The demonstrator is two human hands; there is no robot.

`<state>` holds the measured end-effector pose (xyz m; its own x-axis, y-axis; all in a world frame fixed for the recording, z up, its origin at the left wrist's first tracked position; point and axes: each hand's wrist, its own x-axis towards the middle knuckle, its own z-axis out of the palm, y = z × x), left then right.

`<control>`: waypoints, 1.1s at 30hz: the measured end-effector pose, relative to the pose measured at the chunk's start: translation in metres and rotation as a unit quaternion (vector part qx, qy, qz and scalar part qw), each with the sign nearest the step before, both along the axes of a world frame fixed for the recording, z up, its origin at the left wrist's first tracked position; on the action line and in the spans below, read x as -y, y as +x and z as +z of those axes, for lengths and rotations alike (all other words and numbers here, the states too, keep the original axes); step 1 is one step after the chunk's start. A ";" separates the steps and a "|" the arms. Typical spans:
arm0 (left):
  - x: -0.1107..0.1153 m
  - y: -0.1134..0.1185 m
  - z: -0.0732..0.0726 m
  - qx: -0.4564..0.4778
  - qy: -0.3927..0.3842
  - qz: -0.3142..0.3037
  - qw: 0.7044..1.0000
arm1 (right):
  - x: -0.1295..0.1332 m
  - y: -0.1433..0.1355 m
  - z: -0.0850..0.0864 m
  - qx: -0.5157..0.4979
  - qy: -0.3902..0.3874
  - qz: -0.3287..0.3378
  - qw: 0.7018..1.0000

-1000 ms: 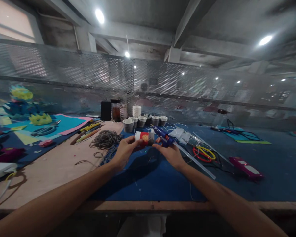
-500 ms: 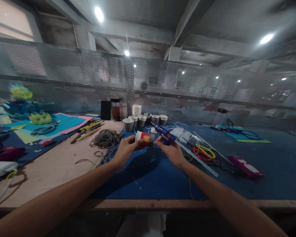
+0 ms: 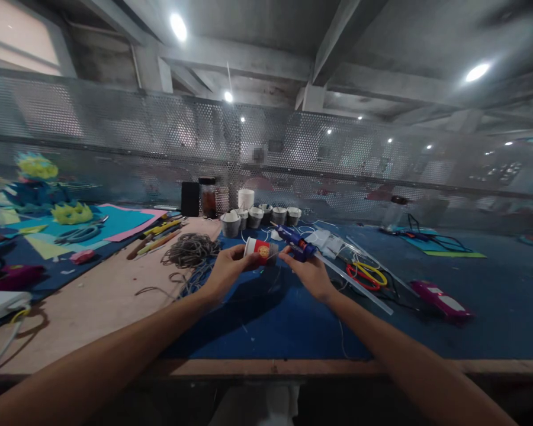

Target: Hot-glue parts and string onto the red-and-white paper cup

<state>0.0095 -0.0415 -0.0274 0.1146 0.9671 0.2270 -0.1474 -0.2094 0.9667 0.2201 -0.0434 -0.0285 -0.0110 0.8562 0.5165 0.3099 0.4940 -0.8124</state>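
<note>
The left hand (image 3: pixel 226 269) is curled round a red-and-white paper cup (image 3: pixel 261 251), tipped on its side above the middle of the table (image 3: pixel 266 340), its grey-wrapped end pointing right. The right hand (image 3: pixel 311 273) grips a blue glue gun (image 3: pixel 295 241), thumb and forefinger just beside that grey end; whether they pinch a strand there is too small to tell. If the gun is hot, its nozzle, aimed far and left past the cup, could burn the left hand's fingers should either wrist turn. Squeezing too hard might dent the thin cup wall and loosen the grey wrap. The long clear glue stick (image 3: pixel 355 284) jutting from the gun's rear could snag the red and yellow cable loops (image 3: pixel 368 276) near it, jerking the nozzle aside.
</note>
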 end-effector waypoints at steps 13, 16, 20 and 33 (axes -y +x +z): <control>0.009 0.006 0.004 -0.096 0.030 -0.074 0.992 | 0.003 0.002 0.007 0.017 0.015 0.006 1.000; 0.011 0.006 0.005 -0.090 0.032 -0.089 0.991 | 0.004 0.002 0.010 0.016 0.029 0.013 0.999; 0.010 0.004 0.004 -0.094 0.047 -0.090 0.990 | 0.003 0.003 0.010 0.027 0.033 0.004 0.999; 0.015 0.003 0.012 -0.119 0.055 -0.079 0.988 | -0.003 0.004 0.004 0.043 0.041 -0.017 0.998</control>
<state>0.0128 -0.0569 -0.0152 0.3254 0.9037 0.2784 0.0426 -0.3081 0.9504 0.2245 -0.0402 -0.0244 -0.0299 0.8117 0.5834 0.3947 0.5458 -0.7391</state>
